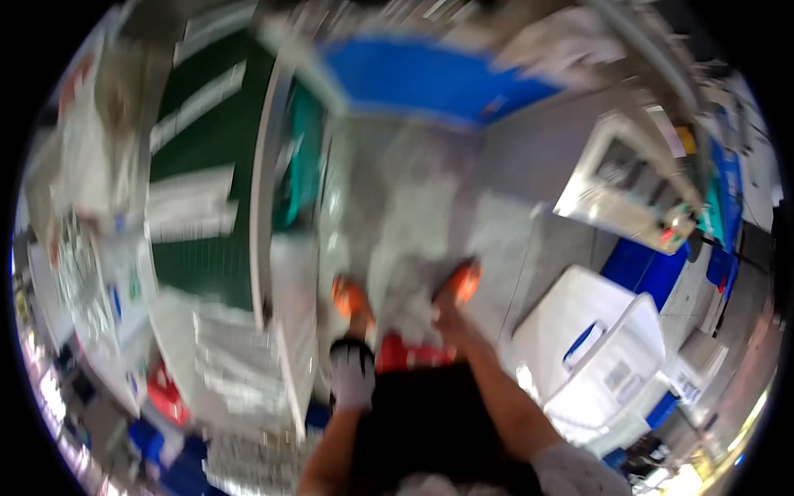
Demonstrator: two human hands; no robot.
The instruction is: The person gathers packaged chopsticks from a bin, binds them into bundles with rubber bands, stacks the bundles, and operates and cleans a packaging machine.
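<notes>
The view is smeared by motion. My left hand (353, 387), in a pale glove, hangs low in front of me, with something black around its finger end. Whether that is part of the glove or a held thing I cannot tell. My right hand (449, 322) hangs near the right orange shoe (465, 282); its fingers are too blurred to read. The left orange shoe (351, 296) shows just beyond my left hand. Between the hands lies a red shape (409, 354), its kind unclear.
On the left runs a bench with a dark green top (207, 140) and white sheets (194, 202) on it. A blue panel (430, 78) stands ahead. To the right are a white bin (571, 335) and a beige framed box (600, 202). Grey floor (397, 198) lies between.
</notes>
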